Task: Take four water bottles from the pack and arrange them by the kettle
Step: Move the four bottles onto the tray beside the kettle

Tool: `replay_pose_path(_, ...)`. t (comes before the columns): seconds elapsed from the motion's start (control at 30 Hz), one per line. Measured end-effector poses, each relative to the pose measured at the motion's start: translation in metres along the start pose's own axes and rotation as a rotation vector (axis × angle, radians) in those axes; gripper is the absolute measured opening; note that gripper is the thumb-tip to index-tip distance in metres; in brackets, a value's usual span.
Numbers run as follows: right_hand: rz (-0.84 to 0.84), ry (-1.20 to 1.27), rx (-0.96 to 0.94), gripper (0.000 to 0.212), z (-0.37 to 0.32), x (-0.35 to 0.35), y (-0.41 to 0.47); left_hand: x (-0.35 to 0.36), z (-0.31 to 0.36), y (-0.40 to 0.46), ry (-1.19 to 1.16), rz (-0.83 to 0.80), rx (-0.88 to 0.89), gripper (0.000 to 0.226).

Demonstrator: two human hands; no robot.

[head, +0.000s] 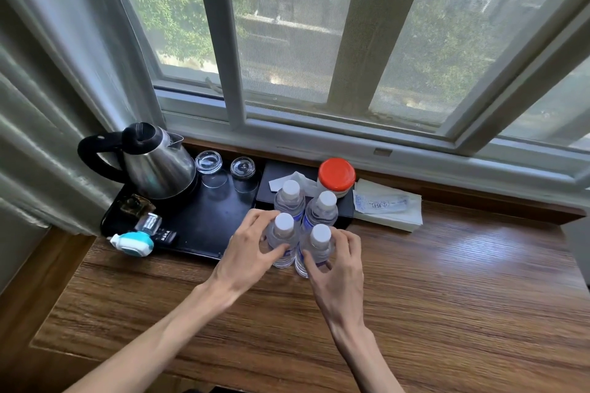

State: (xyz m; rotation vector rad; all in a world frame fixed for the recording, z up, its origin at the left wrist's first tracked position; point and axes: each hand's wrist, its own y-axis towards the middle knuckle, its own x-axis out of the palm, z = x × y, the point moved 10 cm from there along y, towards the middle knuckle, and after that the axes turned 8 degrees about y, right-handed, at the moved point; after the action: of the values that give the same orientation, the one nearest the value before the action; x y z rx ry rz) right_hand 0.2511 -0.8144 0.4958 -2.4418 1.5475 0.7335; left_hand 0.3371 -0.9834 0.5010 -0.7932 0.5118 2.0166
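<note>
- Left hand [252,246] wraps the near-left bottle [282,241], fingers [274,254] curled round its shoulder; thumb side hidden behind the bottles.
- Right hand [340,260] does the same on the near-right bottle [317,249], fingers closed narrow on the body. Looks like squaring up the block, not lifting.
- All four upright on the wooden counter [447,281], packed two by two and touching: far-left bottle [290,199], far-right bottle [322,209]. Tight cluster, probably for a neat set.
- Block sits just beside the black tray [204,220], right edge. Tray is crowded, which may be why they're off it.
- Kettle [156,163] at the tray's far left, two upturned glasses [209,166] between it and the bottles.
- Pack not in view. Task reads near done.
</note>
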Motion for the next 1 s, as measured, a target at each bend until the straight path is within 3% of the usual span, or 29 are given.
replay_pose_path(0.33,0.007,-0.241,-0.052,0.039,-0.017,-0.013,0.012,-0.003,0.026,0.011,0.371,0.033,0.099,0.033)
replay_pose_path(0.73,-0.103,-0.159,-0.137,0.034,-0.04,0.008,0.018,-0.018,0.018,-0.002,0.301,0.024,0.097,0.024)
replay_pose_path(1.0,-0.074,-0.09,-0.199,0.035,-0.113,0.056,0.017,-0.105,-0.011,-0.002,0.206,0.09,0.127,0.024)
